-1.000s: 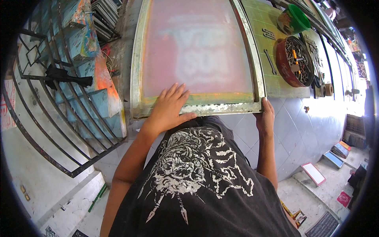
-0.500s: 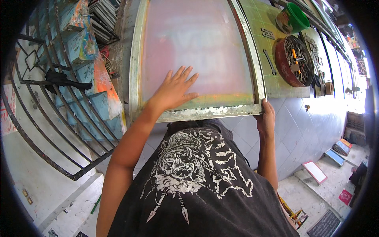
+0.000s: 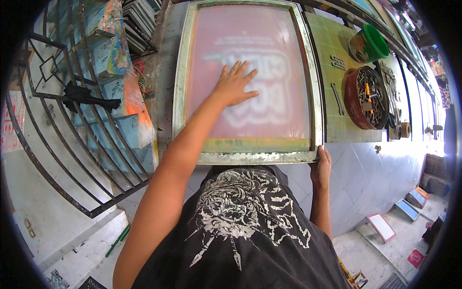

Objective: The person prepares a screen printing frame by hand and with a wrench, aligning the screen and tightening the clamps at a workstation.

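Note:
A large screen-printing frame (image 3: 260, 157) lies in front of me, with a pale pinkish, translucent mesh stretched across it. Blurred whitish lettering shows through the mesh. My left hand (image 3: 236, 85) rests palm down on the mesh, a little above its middle, fingers spread and holding nothing. At the near right corner, my right hand (image 3: 321, 167) grips the frame's edge, its fingers partly hidden beneath it.
Right of the frame, a green gridded tabletop (image 3: 320, 43) bears a wrench (image 3: 337, 98), a round red tin of metal bits (image 3: 356, 98) and a green bucket (image 3: 375, 43). Black metal railing (image 3: 96, 144) and paint-stained blue steps (image 3: 115, 130) stand at the left.
My left hand has slid farther up the mesh, away from me. More of the frame is in view, and the lettering shows more clearly. My right hand stays at the corner.

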{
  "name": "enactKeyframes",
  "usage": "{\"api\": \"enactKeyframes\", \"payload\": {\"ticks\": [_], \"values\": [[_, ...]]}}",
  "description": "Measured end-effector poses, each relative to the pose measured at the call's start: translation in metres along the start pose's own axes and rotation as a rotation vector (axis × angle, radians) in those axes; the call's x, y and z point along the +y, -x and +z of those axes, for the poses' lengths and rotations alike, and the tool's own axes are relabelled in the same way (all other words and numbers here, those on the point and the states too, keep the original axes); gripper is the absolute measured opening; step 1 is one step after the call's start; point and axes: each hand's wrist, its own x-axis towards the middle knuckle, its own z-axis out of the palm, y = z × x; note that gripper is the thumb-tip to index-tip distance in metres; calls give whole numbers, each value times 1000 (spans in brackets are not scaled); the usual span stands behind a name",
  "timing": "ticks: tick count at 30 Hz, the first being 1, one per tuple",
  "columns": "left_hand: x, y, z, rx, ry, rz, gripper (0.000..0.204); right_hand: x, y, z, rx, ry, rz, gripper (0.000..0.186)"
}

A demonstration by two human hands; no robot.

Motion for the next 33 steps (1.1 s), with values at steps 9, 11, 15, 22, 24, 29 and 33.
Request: {"api": "enactKeyframes", "payload": {"ticks": [9,11,15,22,24,29,33], "values": [[1,1,8,78,28,26,76,23,-12,-8,-29,-10,-73,35],[0,1,8,89,32,30,76,30,-18,-16,-66,-13,-94,35],[-4,3,8,122,102,29,75,28,-19,-15,-53,-29,-58,36],[-41,102,-41,516,389,-165,71,14,-35,-43,-101,130,-61,39],[-59,167,-34,513,491,-391,69,8,-41,-42,-174,124,-20,39],[-65,280,15,192,1273,-960,52,5,-41,-24,-131,268,29,29],[-39,268,32,372,1255,-744,41,5,-41,-9,-64,387,-71,26]]}}
